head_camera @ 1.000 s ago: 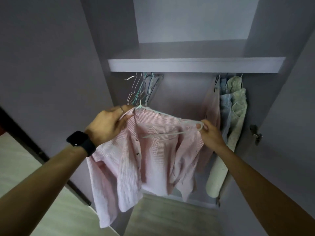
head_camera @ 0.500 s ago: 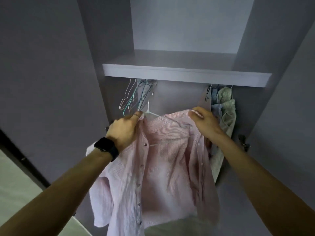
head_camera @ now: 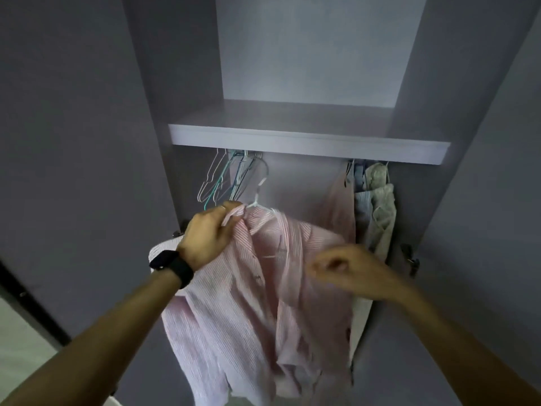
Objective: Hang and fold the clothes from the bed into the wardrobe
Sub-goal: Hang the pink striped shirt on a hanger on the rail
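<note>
Left hand (head_camera: 207, 238) pinching collar of pink shirt (head_camera: 234, 317) by hanger (head_camera: 257, 200), right hand (head_camera: 348, 272) too blurry to call. Could slide off if tugged lopsided.

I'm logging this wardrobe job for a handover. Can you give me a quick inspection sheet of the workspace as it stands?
Surface: shelf sits above the hanging space.
Job's things: pink striped shirt draped on a white hanger, held below the shelf.
Clutter: empty hangers bunched on the left; hung clothes on the right.
Hands: left hand grips the shirt's collar; right hand is blurred, grip unclear.
Cables: nothing seen.
Surroundings: grey wardrobe walls; watch on the left wrist.
</note>
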Available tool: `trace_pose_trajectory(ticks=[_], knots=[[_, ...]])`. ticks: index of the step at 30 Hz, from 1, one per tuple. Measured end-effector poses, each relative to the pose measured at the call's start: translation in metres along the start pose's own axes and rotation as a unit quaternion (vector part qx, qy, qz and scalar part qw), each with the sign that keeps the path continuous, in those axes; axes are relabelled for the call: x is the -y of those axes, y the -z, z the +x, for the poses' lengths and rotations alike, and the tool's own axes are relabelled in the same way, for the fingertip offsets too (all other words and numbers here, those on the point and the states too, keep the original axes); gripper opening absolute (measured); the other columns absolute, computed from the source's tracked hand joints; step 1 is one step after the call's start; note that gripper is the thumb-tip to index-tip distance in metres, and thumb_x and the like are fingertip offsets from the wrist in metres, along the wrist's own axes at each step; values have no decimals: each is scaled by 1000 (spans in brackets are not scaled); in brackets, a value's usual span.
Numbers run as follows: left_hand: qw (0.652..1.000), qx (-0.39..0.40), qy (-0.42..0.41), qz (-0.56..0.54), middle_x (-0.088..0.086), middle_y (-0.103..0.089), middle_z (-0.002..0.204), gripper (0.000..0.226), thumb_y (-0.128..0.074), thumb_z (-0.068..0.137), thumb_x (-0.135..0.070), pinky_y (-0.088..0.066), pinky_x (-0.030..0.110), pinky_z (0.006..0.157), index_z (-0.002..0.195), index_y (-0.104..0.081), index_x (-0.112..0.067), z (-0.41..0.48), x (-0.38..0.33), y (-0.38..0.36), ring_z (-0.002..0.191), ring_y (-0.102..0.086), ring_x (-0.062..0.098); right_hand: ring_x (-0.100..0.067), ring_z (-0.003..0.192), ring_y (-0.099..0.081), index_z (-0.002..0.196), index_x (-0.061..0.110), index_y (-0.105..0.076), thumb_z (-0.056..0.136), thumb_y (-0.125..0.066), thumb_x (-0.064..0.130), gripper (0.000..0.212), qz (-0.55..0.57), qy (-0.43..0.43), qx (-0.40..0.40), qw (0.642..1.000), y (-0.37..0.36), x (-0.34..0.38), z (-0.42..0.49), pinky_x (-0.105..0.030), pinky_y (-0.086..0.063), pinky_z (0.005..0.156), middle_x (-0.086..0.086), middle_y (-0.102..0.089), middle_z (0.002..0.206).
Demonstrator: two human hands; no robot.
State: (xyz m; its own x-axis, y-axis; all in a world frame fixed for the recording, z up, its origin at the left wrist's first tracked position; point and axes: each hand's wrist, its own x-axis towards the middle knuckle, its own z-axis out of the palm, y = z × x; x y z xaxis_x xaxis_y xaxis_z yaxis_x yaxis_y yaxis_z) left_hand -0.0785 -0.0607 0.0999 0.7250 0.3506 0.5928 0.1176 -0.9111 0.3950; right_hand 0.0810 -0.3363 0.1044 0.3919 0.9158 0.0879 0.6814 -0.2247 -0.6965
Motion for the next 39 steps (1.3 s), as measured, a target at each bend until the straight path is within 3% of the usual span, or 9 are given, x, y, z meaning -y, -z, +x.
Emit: trace_pose_trajectory(ticks=[3, 5, 7, 10, 14, 18, 22, 36, 39], knots=[[997, 29, -63, -36, -4, -73, 113, 27, -56, 100, -29, -45, 19, 88, 119, -69, -15, 4, -25, 0, 99, -68, 17, -13, 124, -47, 134, 38, -53, 90, -61, 59, 50, -135, 0, -167, 977, 5, 1, 31, -43, -36, 112, 6, -52, 137], [996, 35, -67, -38, -3, -73, 113, 23, -60, 100, -21, -42, 15, 88, 120, -69, -13, 3, -35, 1, 100, -67, 17, -17, 92, -55, 99, 37, -57, 100, -49, 53, 17, -86, 0, -90, 992, -7, 1, 46, -49, -46, 94, 4, -60, 97], [997, 29, -47, -54, -6, -71, 117, 23, -59, 100, -16, -39, 9, 91, 121, -69, -13, -1, -37, 7, 105, -66, 15, -20, 66, -49, 76, 25, -43, 105, -44, 42, 34, -75, 18, -111, 991, -22, -9, 58, -49, -46, 73, 6, -45, 66], [995, 3, 18, -102, -25, -68, 114, 24, -62, 98, -22, -38, 3, 91, 120, -68, -29, -19, -30, 26, 105, -65, 0, -16, 60, -42, 76, 18, -38, 106, -44, 34, 34, -62, 27, -188, 980, -29, -25, 63, -40, -39, 64, 4, -40, 62], [967, 147, 55, -199, -24, -67, 119, 52, -73, 80, -56, -44, 17, 93, 128, -58, -47, -43, -14, 47, 115, -58, -5, -13, 61, -39, 78, 14, -43, 106, -46, 25, 30, 9, 23, -251, 968, -32, -39, 65, -47, -40, 65, 3, -41, 65], [994, 62, 90, 27, -15, -54, 139, 46, -59, 92, -55, -36, 32, 110, 132, -59, -32, -40, 16, 36, 128, -48, 11, -7, 57, -37, 75, 25, -39, 105, -45, 36, 32, 6, 54, -257, 965, -33, -31, 70, -39, -38, 59, 7, -39, 63], [983, 57, 82, 156, -2, -58, 127, 42, -57, 95, -50, -47, 44, 94, 132, -59, -31, -40, 39, 30, 115, -54, 25, -13, 60, -38, 74, 24, -39, 103, -44, 39, 34, -19, 64, -247, 967, -36, -33, 75, -49, -40, 60, 7, -37, 63], [938, 234, 251, 41, 0, -68, 120, 28, -55, 101, -35, -42, 28, 98, 118, -72, -20, -51, 64, 39, 115, -61, 23, -10, 68, -41, 80, 24, -42, 104, -51, 22, 25, -57, 116, -218, 967, -64, -29, 44, -25, -32, 69, 10, -41, 73], [963, 187, 193, -35, -15, -63, 126, 42, -57, 95, -55, -41, 17, 95, 130, -60, -34, -40, 20, 23, 108, -61, 2, -10, 70, -43, 83, 26, -43, 105, -49, 24, 23, -44, 93, -211, 972, -77, -27, 43, -27, -34, 70, 10, -42, 76]])
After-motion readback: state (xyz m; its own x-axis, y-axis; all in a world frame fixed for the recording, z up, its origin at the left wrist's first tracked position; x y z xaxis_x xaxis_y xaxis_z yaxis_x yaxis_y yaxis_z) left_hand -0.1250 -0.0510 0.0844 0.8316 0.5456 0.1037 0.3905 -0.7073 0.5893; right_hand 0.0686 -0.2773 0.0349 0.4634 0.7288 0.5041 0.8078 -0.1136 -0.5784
